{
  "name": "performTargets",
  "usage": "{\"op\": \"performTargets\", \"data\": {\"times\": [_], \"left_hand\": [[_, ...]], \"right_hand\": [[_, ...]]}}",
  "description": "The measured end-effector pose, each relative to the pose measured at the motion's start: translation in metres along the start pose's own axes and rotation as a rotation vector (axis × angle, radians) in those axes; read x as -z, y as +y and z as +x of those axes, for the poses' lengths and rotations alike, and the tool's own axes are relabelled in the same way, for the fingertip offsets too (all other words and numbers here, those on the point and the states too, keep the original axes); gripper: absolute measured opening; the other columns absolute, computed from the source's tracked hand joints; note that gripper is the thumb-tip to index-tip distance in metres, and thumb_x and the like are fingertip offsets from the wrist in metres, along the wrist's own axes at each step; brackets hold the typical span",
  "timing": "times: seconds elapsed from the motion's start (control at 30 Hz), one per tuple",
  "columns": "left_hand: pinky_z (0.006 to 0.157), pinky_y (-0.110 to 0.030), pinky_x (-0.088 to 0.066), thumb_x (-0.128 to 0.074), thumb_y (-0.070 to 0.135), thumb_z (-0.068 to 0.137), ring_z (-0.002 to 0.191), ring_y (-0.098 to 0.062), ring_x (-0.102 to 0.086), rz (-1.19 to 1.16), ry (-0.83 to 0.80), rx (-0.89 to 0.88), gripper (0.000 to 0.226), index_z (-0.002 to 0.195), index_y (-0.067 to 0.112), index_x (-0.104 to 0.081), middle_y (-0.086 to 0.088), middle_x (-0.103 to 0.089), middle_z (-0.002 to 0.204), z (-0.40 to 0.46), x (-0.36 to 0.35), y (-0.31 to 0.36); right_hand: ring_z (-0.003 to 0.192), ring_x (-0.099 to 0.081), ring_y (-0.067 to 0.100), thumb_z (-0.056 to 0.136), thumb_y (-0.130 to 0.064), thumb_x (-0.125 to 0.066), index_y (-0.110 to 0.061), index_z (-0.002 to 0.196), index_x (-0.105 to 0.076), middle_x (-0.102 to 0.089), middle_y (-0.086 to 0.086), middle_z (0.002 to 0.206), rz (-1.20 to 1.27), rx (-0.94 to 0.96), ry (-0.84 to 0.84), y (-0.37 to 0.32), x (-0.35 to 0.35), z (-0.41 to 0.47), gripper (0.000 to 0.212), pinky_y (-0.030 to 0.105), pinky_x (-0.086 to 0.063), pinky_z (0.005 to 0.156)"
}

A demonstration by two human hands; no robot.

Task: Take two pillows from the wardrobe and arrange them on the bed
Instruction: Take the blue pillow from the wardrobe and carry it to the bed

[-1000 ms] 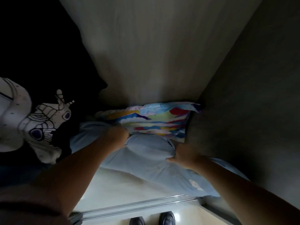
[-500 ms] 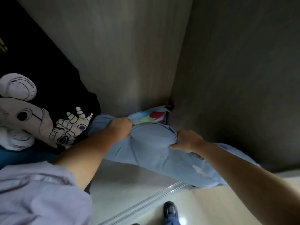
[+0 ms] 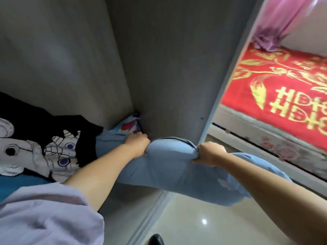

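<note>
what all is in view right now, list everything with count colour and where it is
light blue pillow: 1, light blue, half out of the wardrobe, gripped by both hands
multicoloured pillow: 1, blue with red and white patches, in the wardrobe's back corner, mostly hidden
black printed garment: 1, black with a white cartoon print, in the wardrobe at left
wardrobe: 1, grey panels, centre
bed: 1, red cover with gold pattern, right
curtain: 1, pink-purple, top right
floor: pale, glossy, bottom
shoe: 1, black, bottom edge
left hand: 1, clenched on the pillow
right hand: 1, clenched on the pillow's edge
</note>
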State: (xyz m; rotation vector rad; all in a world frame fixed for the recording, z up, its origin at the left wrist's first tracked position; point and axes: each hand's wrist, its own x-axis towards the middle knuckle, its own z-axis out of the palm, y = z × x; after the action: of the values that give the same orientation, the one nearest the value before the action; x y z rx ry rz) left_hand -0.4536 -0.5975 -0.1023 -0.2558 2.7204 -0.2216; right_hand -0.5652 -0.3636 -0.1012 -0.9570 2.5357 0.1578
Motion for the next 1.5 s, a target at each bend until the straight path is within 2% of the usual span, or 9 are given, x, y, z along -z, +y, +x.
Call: {"op": "performTargets", "data": {"times": [0.13,0.27,0.4,0.57,0.7,0.83,1.07,1.33,1.5], "left_hand": [[0.091,-0.042,-0.042,-0.049,0.028,0.092,0.118,-0.029,-0.049,0.09,0.012,-0.115,0.03,0.117,0.018,-0.06,-0.008,-0.055,0.122,0.01,0.036,0.089],[0.092,-0.043,-0.041,-0.048,0.014,0.09,0.118,-0.029,-0.049,0.14,0.094,-0.221,0.03,0.118,0.017,-0.059,-0.008,-0.055,0.123,0.015,0.077,0.193],[0.093,-0.043,-0.041,-0.05,0.016,0.09,0.119,-0.03,-0.049,0.124,0.167,-0.332,0.03,0.117,0.019,-0.061,-0.009,-0.056,0.122,0.021,0.115,0.298],[0.094,-0.042,-0.038,-0.05,0.017,0.089,0.117,-0.031,-0.05,0.091,0.246,-0.425,0.027,0.113,0.018,-0.062,-0.011,-0.058,0.12,0.028,0.156,0.394],[0.094,-0.042,-0.037,-0.048,0.017,0.09,0.118,-0.03,-0.049,0.082,0.26,-0.472,0.026,0.111,0.017,-0.063,-0.011,-0.057,0.12,0.05,0.19,0.433],[0.094,-0.041,-0.037,-0.052,0.024,0.089,0.117,-0.03,-0.051,0.099,0.275,-0.51,0.023,0.107,0.017,-0.065,-0.01,-0.059,0.118,0.087,0.219,0.449],[0.095,-0.041,-0.037,-0.05,0.023,0.09,0.12,-0.028,-0.047,0.15,0.289,-0.535,0.024,0.111,0.02,-0.063,-0.009,-0.055,0.121,0.182,0.279,0.46],[0.091,-0.041,-0.044,-0.048,0.016,0.092,0.118,-0.029,-0.051,0.238,0.293,-0.593,0.025,0.112,0.015,-0.063,-0.01,-0.058,0.122,0.269,0.338,0.517],[0.087,-0.039,-0.046,-0.056,0.023,0.087,0.113,-0.03,-0.057,0.207,0.244,-0.588,0.024,0.107,0.015,-0.066,-0.01,-0.061,0.119,0.33,0.367,0.565]], "right_hand": [[0.093,-0.066,0.028,0.08,-0.054,-0.056,-0.025,0.101,-0.065,-0.07,0.004,0.102,-0.005,-0.096,0.038,0.081,-0.005,-0.06,0.036,0.029,-0.041,0.065],[0.093,-0.066,0.027,0.082,-0.042,-0.056,-0.029,0.096,-0.065,-0.07,0.0,0.099,-0.014,-0.23,0.087,0.172,-0.013,-0.132,0.022,0.028,-0.04,0.065],[0.093,-0.067,0.026,0.081,-0.043,-0.056,-0.029,0.098,-0.065,-0.07,-0.001,0.099,-0.027,-0.369,0.114,0.261,-0.021,-0.203,0.023,0.028,-0.042,0.066],[0.095,-0.065,0.025,0.079,-0.032,-0.051,-0.036,0.095,-0.063,-0.07,-0.004,0.1,-0.009,-0.482,0.137,0.343,-0.013,-0.265,0.02,0.029,-0.041,0.067],[0.097,-0.065,0.026,0.081,-0.031,-0.052,-0.032,0.099,-0.066,-0.069,-0.002,0.104,-0.059,-0.54,0.211,0.384,0.002,-0.279,0.022,0.03,-0.042,0.068],[0.101,-0.064,0.027,0.082,-0.029,-0.051,-0.033,0.108,-0.065,-0.069,0.0,0.108,-0.03,-0.574,0.208,0.415,0.014,-0.264,0.03,0.032,-0.044,0.073],[0.098,-0.063,0.025,0.082,-0.029,-0.05,-0.035,0.101,-0.063,-0.068,-0.002,0.104,0.048,-0.612,0.211,0.466,0.04,-0.203,0.024,0.029,-0.04,0.069],[0.094,-0.064,0.026,0.078,-0.049,-0.057,-0.033,0.101,-0.064,-0.069,-0.001,0.101,0.121,-0.684,0.221,0.558,0.053,-0.161,0.029,0.029,-0.04,0.068],[0.096,-0.064,0.027,0.076,-0.056,-0.059,-0.03,0.103,-0.066,-0.069,0.001,0.103,0.136,-0.666,0.175,0.633,0.068,-0.129,0.038,0.029,-0.04,0.067]]}}
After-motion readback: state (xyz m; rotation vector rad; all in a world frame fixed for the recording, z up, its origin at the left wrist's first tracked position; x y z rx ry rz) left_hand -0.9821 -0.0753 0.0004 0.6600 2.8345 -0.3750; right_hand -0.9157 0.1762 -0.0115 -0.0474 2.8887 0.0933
